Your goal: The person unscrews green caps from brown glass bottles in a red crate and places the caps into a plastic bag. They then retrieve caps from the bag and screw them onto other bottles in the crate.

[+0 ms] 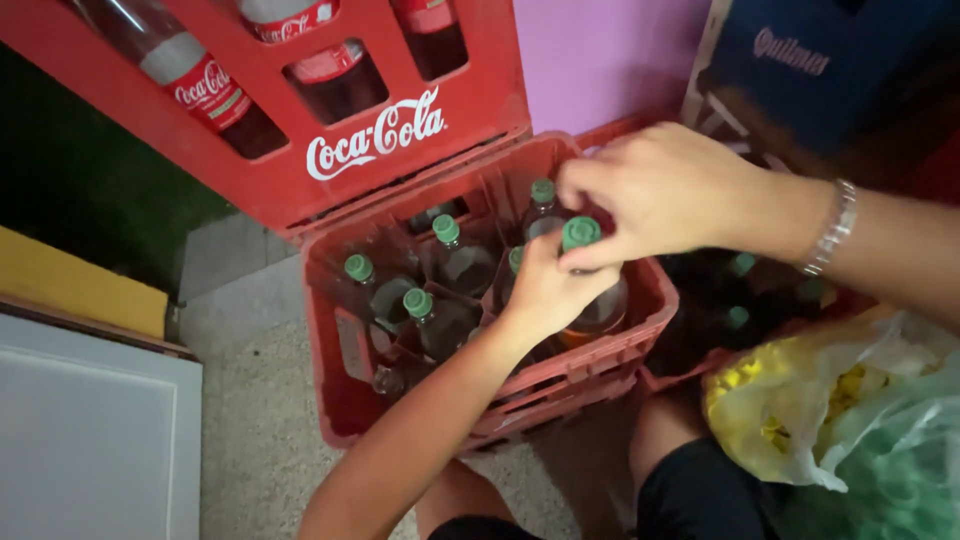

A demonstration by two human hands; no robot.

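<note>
Largest item: an upper red plastic crate (300,150) with white lettering, tilted against the lilac wall (610,60), holding dark-filled bottles with red labels.

In front of it, on the speckled stone floor (250,420), sits a lower red plastic crate (600,350) with divided compartments. Several clear bottles with green screw caps (445,255) stand upright in its cells, one per compartment as far as can be seen. A few cells along the left edge look unfilled; the near corner is too dark to tell.

To the right, a crumpled translucent plastic bag with yellow and green contents (850,410) rests near the person's knee. Another dark crate with green-capped bottles sits behind it, partly hidden.

The bottle in hand (600,310), clear with amber liquid low in it and a green cap, stands in the right front compartment of the lower crate.

Left hand (545,290): fingers wrapped around the bottle's neck, closed on it.

Right hand (650,190): wrist wears a silver metal bracelet (835,225); thumb and forefinger pinch the green cap (580,232), remaining fingers curled loosely over it.

Judgement on progress: crate appears mostly loaded; this bottle seems seated, with both hands on it.
</note>
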